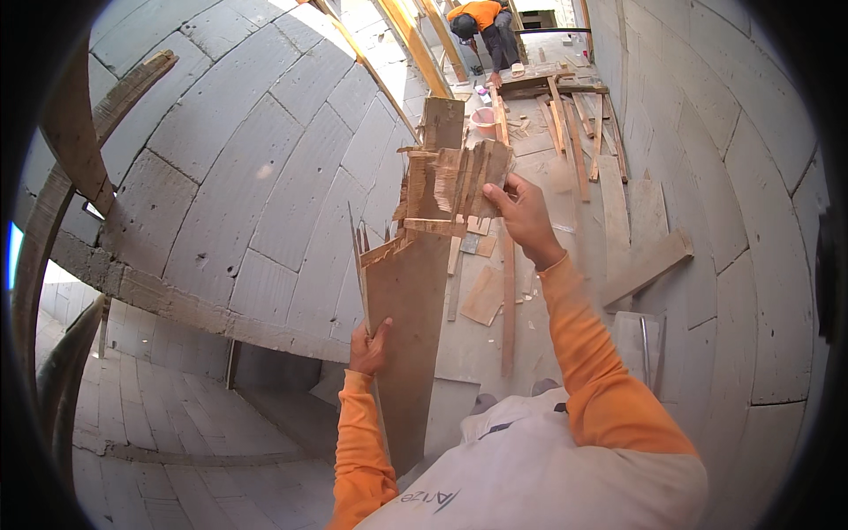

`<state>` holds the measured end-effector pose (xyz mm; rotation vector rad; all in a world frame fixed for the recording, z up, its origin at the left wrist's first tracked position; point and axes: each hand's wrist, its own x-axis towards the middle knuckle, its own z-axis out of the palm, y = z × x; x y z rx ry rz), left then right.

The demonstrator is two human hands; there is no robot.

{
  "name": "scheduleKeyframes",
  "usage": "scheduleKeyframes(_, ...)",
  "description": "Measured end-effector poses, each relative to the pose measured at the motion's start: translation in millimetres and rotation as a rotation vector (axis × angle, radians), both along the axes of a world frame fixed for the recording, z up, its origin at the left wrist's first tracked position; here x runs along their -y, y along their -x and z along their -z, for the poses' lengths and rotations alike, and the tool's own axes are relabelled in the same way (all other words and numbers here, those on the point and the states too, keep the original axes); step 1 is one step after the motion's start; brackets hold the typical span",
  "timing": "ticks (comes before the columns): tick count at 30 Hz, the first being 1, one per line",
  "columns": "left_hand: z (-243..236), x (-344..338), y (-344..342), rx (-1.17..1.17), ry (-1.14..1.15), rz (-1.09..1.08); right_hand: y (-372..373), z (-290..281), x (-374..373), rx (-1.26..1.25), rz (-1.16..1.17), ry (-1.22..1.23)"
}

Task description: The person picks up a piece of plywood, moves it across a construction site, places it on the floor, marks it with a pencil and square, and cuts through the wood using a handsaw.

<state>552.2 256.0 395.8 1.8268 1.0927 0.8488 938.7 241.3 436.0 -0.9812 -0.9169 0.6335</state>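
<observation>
A long, broken plywood board point(408, 305) stands tilted in front of me. Its upper end is torn, with splinters sticking out. My left hand point(367, 350) is closed on the board's left edge, about halfway down. Higher up, my right hand point(525, 216) pinches a ragged, splintered plywood piece point(486, 168) between thumb and fingers. That piece sits at the board's torn end; whether the two are still joined, I cannot tell. Several broken strips and a short crosspiece point(431, 227) hang about the tear.
Loose boards and wood strips point(574, 141) litter the floor ahead and right, among them a tilted plank point(649, 268). Grey block walls point(265, 190) rise on both sides. A pink bucket point(483, 121) stands ahead. Beyond it, a person point(488, 31) in orange bends over. Timber posts point(415, 44) lean nearby.
</observation>
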Motion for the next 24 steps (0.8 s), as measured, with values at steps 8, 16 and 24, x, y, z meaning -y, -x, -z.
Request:
scheduleKeyframes(8,-15,6,10,-0.01,-0.035,0.021,-41,101,-6,0.569,0.502,0.616)
scheduleKeyframes(16,1,13,6,-0.047,-0.064,-0.053,95,-17,19,0.31,-0.072,0.123)
scheduleKeyframes(24,-13,7,19,-0.02,-0.013,-0.105,157,43,-2,0.289,0.196,-0.088)
